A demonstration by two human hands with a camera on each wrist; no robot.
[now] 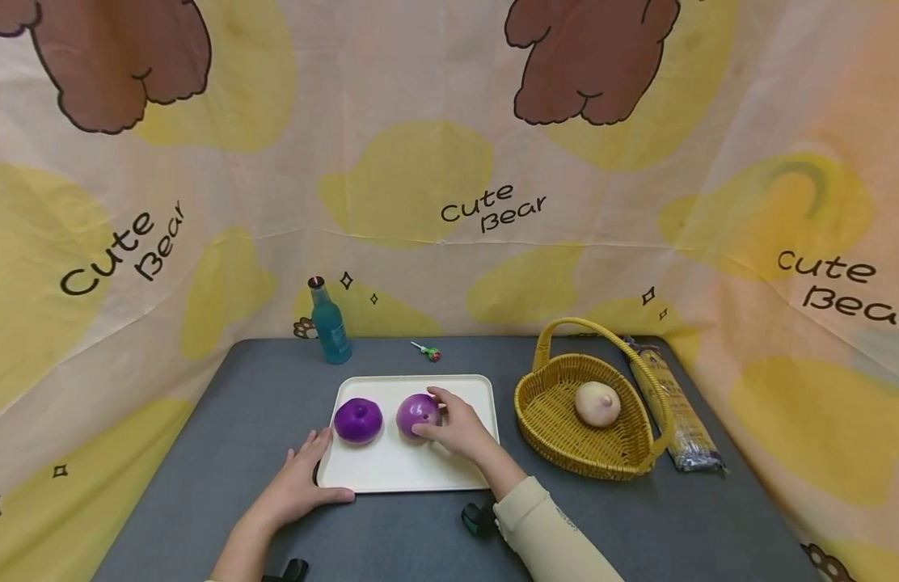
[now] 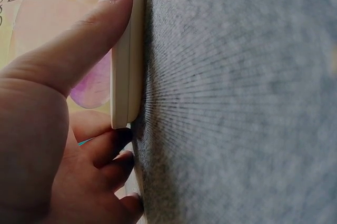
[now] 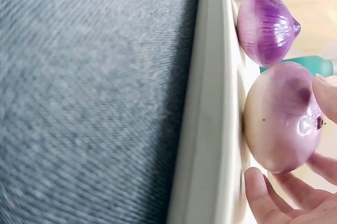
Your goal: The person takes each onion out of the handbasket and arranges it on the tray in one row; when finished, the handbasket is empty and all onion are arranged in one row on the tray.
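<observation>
Two purple onions sit on a white tray (image 1: 391, 477). My right hand (image 1: 458, 427) holds the paler right-hand onion (image 1: 415, 415), thumb on the near side and fingers on the far side. In the right wrist view, that onion (image 3: 281, 116) shows a whitish flank between the thumb and fingers. The darker onion (image 1: 358, 421) lies to its left, apart from it. At the tray's near left corner rests my left hand (image 1: 298, 482), fingers spread along the left side and thumb at the front edge. In the left wrist view the thumb (image 2: 79, 50) lies against the tray rim (image 2: 126, 76).
Right of the tray stands a yellow woven basket (image 1: 547, 457) with a tall handle, holding a pale round onion-like bulb (image 1: 597, 404). Behind it lies a long clear-and-yellow package (image 1: 678, 404). At the back are a teal bottle (image 1: 331, 327) and a small lollipop (image 1: 427, 352).
</observation>
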